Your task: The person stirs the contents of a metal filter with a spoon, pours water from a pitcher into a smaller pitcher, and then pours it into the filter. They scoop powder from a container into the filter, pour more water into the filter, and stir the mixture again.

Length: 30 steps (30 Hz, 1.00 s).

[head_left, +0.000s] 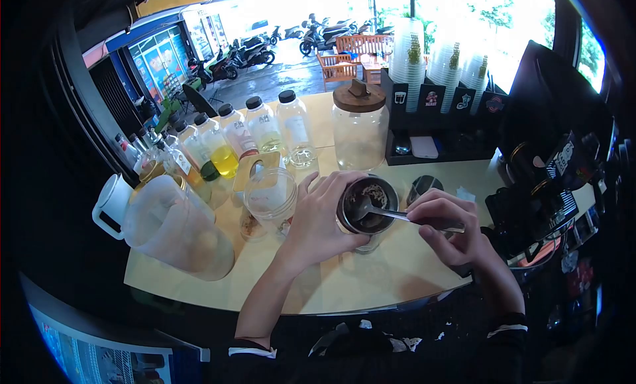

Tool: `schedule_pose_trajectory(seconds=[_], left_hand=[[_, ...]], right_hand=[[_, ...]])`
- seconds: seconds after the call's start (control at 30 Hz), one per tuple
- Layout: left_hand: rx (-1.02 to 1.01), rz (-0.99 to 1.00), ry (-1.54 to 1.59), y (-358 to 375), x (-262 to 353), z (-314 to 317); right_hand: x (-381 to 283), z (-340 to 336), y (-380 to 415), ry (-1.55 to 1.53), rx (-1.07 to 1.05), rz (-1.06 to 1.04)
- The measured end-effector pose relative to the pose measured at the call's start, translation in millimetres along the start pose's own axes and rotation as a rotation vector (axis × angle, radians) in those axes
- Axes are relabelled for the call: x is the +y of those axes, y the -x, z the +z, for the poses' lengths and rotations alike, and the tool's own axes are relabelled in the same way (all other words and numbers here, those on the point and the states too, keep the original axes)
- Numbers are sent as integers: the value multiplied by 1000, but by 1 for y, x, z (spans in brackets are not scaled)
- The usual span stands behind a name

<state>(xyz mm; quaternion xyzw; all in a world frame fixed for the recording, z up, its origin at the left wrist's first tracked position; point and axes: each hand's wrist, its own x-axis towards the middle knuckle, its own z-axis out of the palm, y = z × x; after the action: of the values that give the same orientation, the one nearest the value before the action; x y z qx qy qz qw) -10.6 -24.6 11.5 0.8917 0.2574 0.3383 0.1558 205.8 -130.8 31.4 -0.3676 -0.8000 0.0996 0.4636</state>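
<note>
My left hand (322, 215) is wrapped round a cup (341, 219) with dark contents and pale specks inside. A metal spoon (387, 212) dips into the cup, its handle pinched in my right hand (456, 228). The bowl of the spoon rests against the dark contents. Just left of my left hand stands an open clear glass jar (270, 195). Beyond my right hand, a small dark round piece (425, 187) lies on the counter. The lower part of the cup is mostly hidden by my fingers.
A large frosted pitcher (179, 231) stands at the left. Several black-capped bottles (262, 125) line the back of the pale counter (298, 291). A wood-lidded jar (360, 132) stands behind the cup, with stacked plastic cups (406, 59) in a black holder (424, 129) to its right.
</note>
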Motion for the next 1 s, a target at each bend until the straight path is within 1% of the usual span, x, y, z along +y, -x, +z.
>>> schedule_pose_trajectory(seconds=[0.13, 0.2, 0.33, 0.43, 0.5, 0.6, 0.77, 0.83, 0.9, 0.97, 1.0], left_hand=[[-10, -23, -5, 2, 5, -1], [53, 2, 28, 1, 3, 2], [71, 33, 18, -2, -2, 3], [70, 7, 48, -2, -3, 2], [-1, 1, 15, -1, 0, -1], [58, 22, 27, -1, 2, 1], [26, -3, 23, -2, -2, 0], [-2, -13, 38, -3, -4, 0], [22, -24, 39, -4, -3, -1], [19, -21, 23, -6, -5, 0], [15, -21, 8, -6, -6, 1]], right_hand=[[-2, -3, -1, -14, 9, 0], [-2, -4, -2, -16, 9, 4], [-1, -3, -5, -2, -6, -23], [0, -3, -5, -5, 0, -24], [1, -4, -5, -3, 2, -27], [4, -5, -6, -2, -3, -37], [9, -4, -6, 1, 20, -89], [10, -5, -7, -1, 23, -80], [8, -4, -7, -3, 27, -79], [3, -4, -7, 20, 21, -8], [3, -3, -9, 22, 22, -11]])
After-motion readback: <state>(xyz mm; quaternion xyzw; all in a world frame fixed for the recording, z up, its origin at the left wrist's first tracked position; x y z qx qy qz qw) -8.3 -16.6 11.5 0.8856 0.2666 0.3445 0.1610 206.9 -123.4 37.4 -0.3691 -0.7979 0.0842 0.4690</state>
